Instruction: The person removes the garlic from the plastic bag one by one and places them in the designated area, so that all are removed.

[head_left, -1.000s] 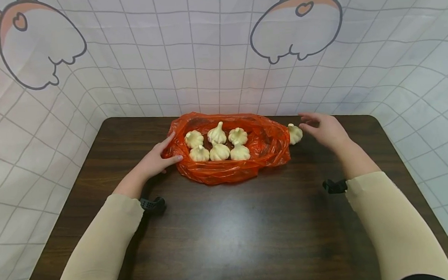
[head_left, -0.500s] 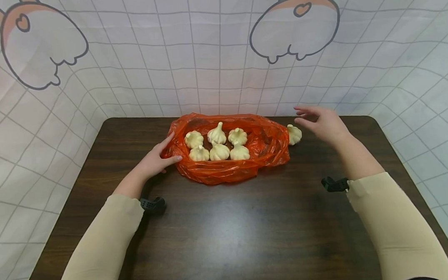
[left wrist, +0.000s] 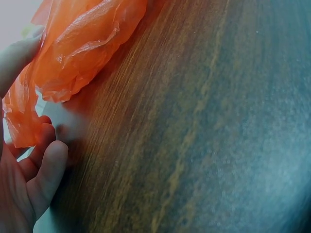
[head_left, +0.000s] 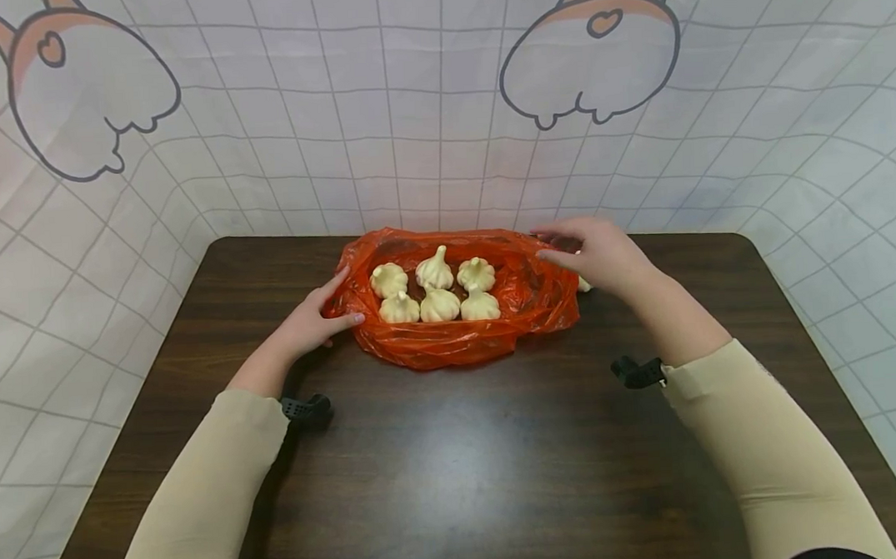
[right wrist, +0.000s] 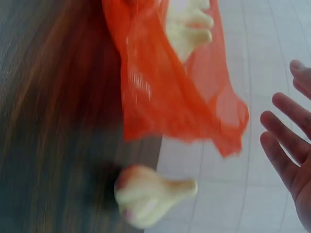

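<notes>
A crumpled red plastic bag (head_left: 436, 347) lies near the table's far edge, its mouth spread wide. Several garlic bulbs (head_left: 439, 305) sit inside in two rows. At the bag's left end my left hand (head_left: 305, 323) holds the rim, thumb toward the front; in the left wrist view the red plastic (left wrist: 87, 53) passes between thumb and fingers. My right hand (head_left: 604, 252) is over the bag's right end with fingers apart and nothing in them. Partly hidden behind that hand is a loose garlic bulb (head_left: 584, 285), seen whole but blurred in the right wrist view, the garlic bulb (right wrist: 148, 196) outside the bag.
The dark wooden table (head_left: 441, 463) stretches in front of the bag. A white grid-patterned curtain (head_left: 441, 130) rises right behind the table's far edge and along both sides. Each wrist wears a black camera (head_left: 307, 409).
My right hand has moved left from beyond the loose garlic bulb to above the bag's right end, now covering much of that bulb. My left hand and the bag stay put.
</notes>
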`<action>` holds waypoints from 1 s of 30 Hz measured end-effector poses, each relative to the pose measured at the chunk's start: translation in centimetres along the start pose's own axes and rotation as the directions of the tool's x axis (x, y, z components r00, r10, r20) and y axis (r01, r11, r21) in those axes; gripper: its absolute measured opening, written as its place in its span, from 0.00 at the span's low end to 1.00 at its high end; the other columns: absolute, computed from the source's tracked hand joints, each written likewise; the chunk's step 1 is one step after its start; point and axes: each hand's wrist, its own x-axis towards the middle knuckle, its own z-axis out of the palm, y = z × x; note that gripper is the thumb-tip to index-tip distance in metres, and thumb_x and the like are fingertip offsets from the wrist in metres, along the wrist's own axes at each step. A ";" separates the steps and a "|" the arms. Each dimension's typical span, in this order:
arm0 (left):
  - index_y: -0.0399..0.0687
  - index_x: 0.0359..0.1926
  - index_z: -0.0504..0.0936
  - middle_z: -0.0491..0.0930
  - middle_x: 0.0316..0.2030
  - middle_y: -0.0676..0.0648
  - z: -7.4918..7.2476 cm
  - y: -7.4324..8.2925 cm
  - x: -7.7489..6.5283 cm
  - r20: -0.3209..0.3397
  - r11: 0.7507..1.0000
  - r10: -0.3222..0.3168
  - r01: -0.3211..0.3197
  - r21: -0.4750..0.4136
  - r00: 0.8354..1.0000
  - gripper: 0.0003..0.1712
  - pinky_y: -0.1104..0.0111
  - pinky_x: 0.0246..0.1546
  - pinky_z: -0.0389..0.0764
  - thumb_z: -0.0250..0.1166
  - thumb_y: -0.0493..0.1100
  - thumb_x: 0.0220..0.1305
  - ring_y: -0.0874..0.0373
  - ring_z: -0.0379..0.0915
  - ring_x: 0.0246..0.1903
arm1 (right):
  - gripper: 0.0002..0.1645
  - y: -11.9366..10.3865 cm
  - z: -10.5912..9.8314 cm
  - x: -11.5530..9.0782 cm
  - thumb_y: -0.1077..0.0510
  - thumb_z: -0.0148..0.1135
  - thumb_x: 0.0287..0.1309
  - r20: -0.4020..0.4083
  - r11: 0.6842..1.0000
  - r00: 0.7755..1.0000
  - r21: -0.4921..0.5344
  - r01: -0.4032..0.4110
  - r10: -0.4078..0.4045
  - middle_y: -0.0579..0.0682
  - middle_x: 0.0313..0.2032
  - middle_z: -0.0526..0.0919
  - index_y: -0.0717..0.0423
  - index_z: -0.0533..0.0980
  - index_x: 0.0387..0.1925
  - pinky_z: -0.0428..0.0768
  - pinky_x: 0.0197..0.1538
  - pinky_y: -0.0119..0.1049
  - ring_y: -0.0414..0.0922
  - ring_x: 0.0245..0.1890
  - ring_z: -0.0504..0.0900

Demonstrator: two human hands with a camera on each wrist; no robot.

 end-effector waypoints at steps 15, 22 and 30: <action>0.84 0.76 0.41 0.49 0.72 0.36 0.0 0.1 0.0 -0.004 1.000 -0.011 0.011 0.002 1.000 0.54 0.61 0.31 0.80 0.64 0.73 0.57 0.45 0.71 0.33 | 0.25 -3.0 5.4 2.6 0.44 0.68 0.61 0.196 0.996 0.980 -0.078 0.049 -0.032 0.45 0.56 0.82 0.41 0.80 0.60 0.76 0.54 0.45 0.46 0.52 0.79; 0.84 0.76 0.41 0.49 0.72 0.36 0.1 0.3 -0.1 -0.003 1.000 -0.010 0.010 0.000 1.000 0.54 0.61 0.31 0.81 0.64 0.73 0.57 0.44 0.71 0.34 | 0.26 -3.0 7.0 3.2 0.42 0.66 0.62 0.250 0.997 0.968 -0.076 0.016 0.004 0.43 0.52 0.84 0.39 0.78 0.61 0.77 0.54 0.46 0.45 0.49 0.81; 0.84 0.76 0.41 0.50 0.72 0.36 0.1 0.3 -0.1 -0.005 1.000 -0.011 0.011 0.004 1.000 0.54 0.61 0.32 0.80 0.64 0.73 0.57 0.45 0.71 0.33 | 0.24 -2.9 8.1 3.3 0.42 0.65 0.64 0.252 0.996 0.968 -0.086 0.018 0.004 0.43 0.49 0.85 0.41 0.79 0.60 0.77 0.56 0.46 0.44 0.51 0.81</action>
